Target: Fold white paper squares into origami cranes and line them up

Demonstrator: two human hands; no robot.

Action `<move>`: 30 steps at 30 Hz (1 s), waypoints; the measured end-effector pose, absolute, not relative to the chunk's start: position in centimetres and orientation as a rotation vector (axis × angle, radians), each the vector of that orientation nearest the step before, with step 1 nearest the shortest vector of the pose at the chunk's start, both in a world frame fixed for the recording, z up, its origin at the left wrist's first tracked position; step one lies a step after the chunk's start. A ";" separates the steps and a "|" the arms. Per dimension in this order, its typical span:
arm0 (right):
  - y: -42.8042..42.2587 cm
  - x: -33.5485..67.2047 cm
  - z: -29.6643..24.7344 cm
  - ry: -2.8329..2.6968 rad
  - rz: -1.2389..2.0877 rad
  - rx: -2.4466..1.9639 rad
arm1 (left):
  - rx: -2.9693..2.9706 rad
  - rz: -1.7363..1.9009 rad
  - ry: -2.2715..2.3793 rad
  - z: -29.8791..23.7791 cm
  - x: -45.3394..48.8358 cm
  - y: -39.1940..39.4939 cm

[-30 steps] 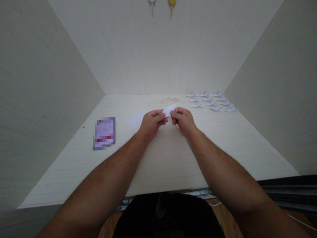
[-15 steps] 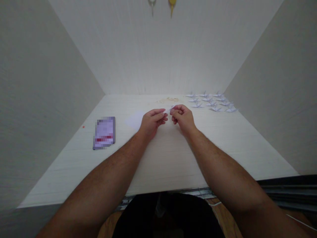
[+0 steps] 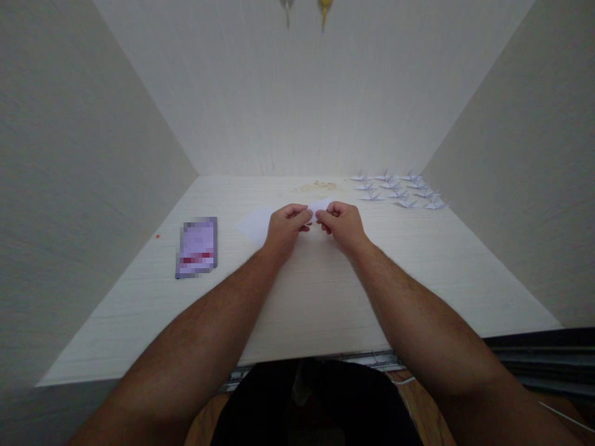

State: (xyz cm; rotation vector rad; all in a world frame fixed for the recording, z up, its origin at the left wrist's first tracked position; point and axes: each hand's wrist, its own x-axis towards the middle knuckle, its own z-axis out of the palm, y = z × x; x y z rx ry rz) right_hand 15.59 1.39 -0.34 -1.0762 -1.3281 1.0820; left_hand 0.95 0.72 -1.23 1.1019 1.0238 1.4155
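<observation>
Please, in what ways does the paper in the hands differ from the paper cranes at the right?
The held paper is pinched by the left hand and right hand; the cranes rest on the table. The held paper's visible part looks flat, whereas the cranes have pointed parts sticking out. The held paper is alone between the fingertips; the cranes form a group. Both are white.

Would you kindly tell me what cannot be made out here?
Head view, held paper: lower part covered by left hand and right hand.
Head view, loose sheet: right part behind left hand.
Head view, purple flat item: print lost to pixelation.
Head view, yellow wall item: top cut by edge.
</observation>
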 end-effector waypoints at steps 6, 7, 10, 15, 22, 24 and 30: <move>1.3 15.5 -0.5 -1.410 1.009 -1.105 | 1.167 1.454 1.110 -1.2 0.9 0.8; 1.3 15.4 -0.6 -1.415 0.991 -1.109 | 1.175 1.449 1.107 -1.1 0.9 0.8; 1.3 15.4 -0.6 -1.383 0.959 -1.103 | 1.194 1.429 1.092 -1.1 1.0 0.8; 1.3 15.2 -0.3 -1.291 0.916 -1.045 | 1.170 1.476 1.066 -1.1 1.1 0.7; 1.5 15.3 -0.5 -1.349 0.961 -0.973 | 1.334 1.483 1.036 -0.5 1.0 0.3; 1.6 15.3 -0.5 -1.355 0.985 -0.972 | 1.363 1.480 1.038 -0.5 1.0 0.4; 1.5 15.5 -0.8 -1.403 1.057 -0.977 | 1.321 1.491 1.072 -0.5 1.1 0.5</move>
